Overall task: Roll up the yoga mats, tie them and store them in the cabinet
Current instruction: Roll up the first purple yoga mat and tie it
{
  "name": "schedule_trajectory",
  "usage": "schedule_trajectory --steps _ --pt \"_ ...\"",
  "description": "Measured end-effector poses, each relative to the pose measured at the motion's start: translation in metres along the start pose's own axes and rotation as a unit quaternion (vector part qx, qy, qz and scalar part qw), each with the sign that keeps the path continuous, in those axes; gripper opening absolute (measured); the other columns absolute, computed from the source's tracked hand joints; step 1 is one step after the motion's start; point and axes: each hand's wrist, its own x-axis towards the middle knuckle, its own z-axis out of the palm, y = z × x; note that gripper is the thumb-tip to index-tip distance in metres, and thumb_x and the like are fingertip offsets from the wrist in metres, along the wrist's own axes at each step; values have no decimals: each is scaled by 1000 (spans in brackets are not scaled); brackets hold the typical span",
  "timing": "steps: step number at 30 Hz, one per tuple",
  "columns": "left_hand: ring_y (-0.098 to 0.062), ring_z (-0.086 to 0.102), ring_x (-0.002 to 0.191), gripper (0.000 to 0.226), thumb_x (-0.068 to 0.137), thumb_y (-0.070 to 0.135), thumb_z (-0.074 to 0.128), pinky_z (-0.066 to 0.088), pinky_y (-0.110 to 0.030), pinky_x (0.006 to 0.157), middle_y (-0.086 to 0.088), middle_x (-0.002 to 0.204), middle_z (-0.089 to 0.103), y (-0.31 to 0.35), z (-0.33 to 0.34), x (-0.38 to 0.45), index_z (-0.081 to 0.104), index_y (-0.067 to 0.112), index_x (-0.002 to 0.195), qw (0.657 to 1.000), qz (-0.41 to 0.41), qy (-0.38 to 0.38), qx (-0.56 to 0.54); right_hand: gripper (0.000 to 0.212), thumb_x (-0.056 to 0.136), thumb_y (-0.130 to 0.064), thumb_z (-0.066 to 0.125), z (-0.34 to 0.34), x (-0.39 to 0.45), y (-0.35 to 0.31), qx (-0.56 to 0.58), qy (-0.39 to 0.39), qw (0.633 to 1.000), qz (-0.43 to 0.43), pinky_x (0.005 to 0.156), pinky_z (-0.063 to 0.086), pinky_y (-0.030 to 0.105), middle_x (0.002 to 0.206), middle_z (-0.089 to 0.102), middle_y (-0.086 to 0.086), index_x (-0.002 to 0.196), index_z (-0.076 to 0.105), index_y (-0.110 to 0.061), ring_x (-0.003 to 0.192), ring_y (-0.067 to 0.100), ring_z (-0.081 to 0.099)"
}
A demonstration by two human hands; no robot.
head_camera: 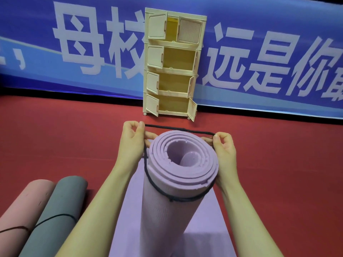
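A rolled purple yoga mat (pixel 172 193) stands on end in front of me, its spiral end facing up. A black cord loop (pixel 178 129) is stretched over that end, and part of it wraps around the roll lower down. My left hand (pixel 134 138) pinches the cord at the left side of the mat. My right hand (pixel 223 147) pinches it at the right side. The cream cabinet (pixel 171 64) stands against the banner further off, with several doors open and its shelves showing yellow inside.
A rolled pink mat (pixel 24 206) and a rolled grey mat (pixel 57 206), each tied with a black cord, lie at the lower left on the red floor (pixel 55 138). Another purple mat (pixel 128 219) lies flat under the standing roll. A blue banner (pixel 259 52) backs the scene.
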Motion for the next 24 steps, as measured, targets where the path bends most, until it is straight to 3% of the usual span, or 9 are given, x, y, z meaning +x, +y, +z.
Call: schedule_trajectory --steps 5,9,13,16,20,22,24 --pt "-6 37 32 35 106 20 31 33 -16 37 4 39 52 -9 3 10 34 10 73 995 -92 6 -45 9 101 -7 42 8 13 12 52 43 994 81 48 45 15 52 62 -13 95 48 -9 46 0 55" --pt "-8 36 32 27 105 11 33 34 -18 36 2 37 43 -34 -3 24 47 3 84 934 -244 51 -254 24 102 -1 37 4 20 29 145 72 977 142 43 42 15 47 57 -10 81 47 -9 47 7 53" --pt "-10 50 39 23 104 7 34 39 -16 34 -8 48 55 -58 -18 29 46 0 85 893 -281 100 -338 21 103 -2 30 -8 13 59 289 105 927 215 48 53 23 62 69 10 93 49 0 55 17 66" --pt "-4 37 28 19 103 8 38 30 -15 31 -1 40 48 -69 -29 28 43 6 84 892 -286 103 -336 17 102 -1 33 -16 9 75 335 150 896 248 41 46 18 58 61 11 94 48 -2 42 12 54" --pt "-3 26 28 24 97 17 52 26 -15 32 4 43 43 -78 -40 14 48 12 75 916 -311 -6 -255 19 98 -1 34 -23 1 92 228 116 926 278 35 30 16 52 51 -1 86 46 -9 34 8 36" --pt "-4 25 31 15 90 16 60 26 -16 34 3 50 42 -86 -45 3 55 9 78 924 -324 -82 -183 19 96 0 36 -32 -9 102 182 106 933 293 34 27 16 57 51 0 83 47 -9 34 8 33" --pt "-5 26 34 8 86 8 64 27 -17 36 -1 58 43 -98 -51 -5 63 0 86 938 -314 -104 -99 20 95 1 37 -42 -20 111 152 103 935 304 34 26 17 60 52 2 82 47 -10 35 9 32"
